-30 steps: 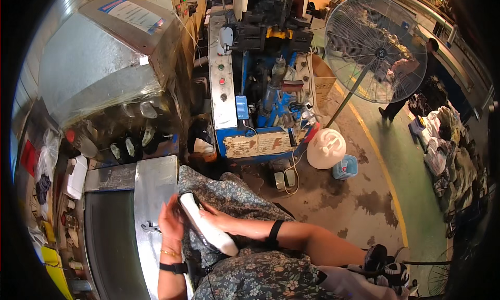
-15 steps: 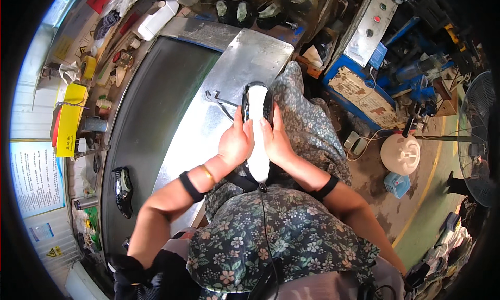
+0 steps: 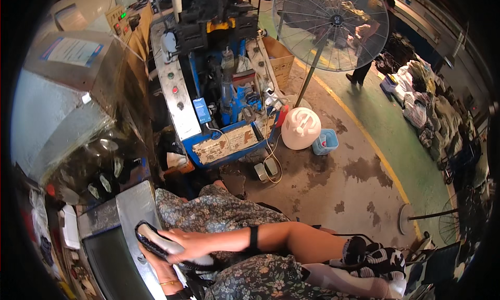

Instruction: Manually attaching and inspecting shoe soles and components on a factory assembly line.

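I hold a black and white shoe [image 3: 154,239] in both hands at the lower left of the head view, over my flowered lap. My right hand [image 3: 191,244] lies across the top of it, the forearm with a black wristband coming in from the right. My left hand [image 3: 158,267], with a thin bracelet at the wrist, grips the shoe from underneath and is partly hidden by it. The shoe's black end points up-left, over the edge of a grey metal bench [image 3: 134,209].
A blue machine [image 3: 221,99] with a pale control column stands ahead, two foot pedals [image 3: 264,169] on the stained floor before it. A white jug [image 3: 301,127] and a small blue basket [image 3: 325,142] sit by a standing fan [image 3: 333,25]. Another person [image 3: 371,37] stands far off.
The view has swung from looking down at the bench to looking out over the workshop floor. Both hands still hold the shoe, which now lies more level at the lower left.
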{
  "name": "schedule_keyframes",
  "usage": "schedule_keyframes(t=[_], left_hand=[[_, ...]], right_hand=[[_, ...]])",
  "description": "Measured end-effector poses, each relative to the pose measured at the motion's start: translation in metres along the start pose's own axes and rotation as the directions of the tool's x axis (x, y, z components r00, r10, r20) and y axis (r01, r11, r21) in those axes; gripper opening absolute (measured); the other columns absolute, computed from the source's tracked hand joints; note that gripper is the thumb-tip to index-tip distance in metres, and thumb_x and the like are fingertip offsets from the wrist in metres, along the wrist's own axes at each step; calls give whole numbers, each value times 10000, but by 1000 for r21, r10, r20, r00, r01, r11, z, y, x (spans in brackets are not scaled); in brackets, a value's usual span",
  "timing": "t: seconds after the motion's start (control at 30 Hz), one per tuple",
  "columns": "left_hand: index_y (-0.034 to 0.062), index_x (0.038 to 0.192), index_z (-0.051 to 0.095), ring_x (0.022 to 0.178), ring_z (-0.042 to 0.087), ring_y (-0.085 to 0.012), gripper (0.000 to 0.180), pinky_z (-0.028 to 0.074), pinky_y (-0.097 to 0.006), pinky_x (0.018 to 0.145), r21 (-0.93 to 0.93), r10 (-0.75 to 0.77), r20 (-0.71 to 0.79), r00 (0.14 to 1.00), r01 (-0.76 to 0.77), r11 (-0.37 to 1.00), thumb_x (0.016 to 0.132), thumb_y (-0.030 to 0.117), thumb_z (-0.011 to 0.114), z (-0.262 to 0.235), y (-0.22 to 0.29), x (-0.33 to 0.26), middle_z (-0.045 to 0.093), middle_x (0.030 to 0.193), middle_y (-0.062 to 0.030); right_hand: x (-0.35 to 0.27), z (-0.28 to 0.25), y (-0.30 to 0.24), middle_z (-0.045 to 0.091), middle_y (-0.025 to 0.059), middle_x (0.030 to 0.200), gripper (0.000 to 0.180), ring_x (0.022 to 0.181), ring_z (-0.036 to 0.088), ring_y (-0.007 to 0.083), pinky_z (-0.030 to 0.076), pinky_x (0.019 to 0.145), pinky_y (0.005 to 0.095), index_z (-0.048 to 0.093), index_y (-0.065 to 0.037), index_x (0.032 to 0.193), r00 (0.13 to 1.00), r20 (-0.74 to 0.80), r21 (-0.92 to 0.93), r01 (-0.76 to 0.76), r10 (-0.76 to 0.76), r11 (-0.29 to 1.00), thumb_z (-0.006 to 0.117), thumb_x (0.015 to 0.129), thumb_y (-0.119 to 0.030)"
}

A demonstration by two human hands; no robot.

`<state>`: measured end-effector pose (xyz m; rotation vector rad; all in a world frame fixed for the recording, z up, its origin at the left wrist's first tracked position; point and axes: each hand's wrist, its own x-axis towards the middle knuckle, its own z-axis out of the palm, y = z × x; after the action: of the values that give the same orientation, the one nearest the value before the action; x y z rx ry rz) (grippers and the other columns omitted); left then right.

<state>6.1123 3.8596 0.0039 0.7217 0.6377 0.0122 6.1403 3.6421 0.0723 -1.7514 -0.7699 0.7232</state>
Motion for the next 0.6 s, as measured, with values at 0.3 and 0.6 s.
schedule_keyframes(t=[0.3,0.6], left_hand=[[16,1313,500,1074,561,-180,417,401,-316,986,278,251,72,965,-262,924,935,172,575,56,-29,-33,601,1203,-85],[-26,1145,584,932,591,-119,214,485,-255,858,597,262,111,959,-275,754,934,-6,557,-20,-55,-54,639,1041,-60]], right_hand=[[-35,-69,47,395,97,1483,841,1096,571,124,481,903,248,302,-84,1494,957,-289,542,185,-24,820,687,758,50],[-107,-366,-36,584,114,1182,688,1089,577,220,442,956,327,572,-84,1301,464,-716,-587,5,-522,810,793,649,-78]])
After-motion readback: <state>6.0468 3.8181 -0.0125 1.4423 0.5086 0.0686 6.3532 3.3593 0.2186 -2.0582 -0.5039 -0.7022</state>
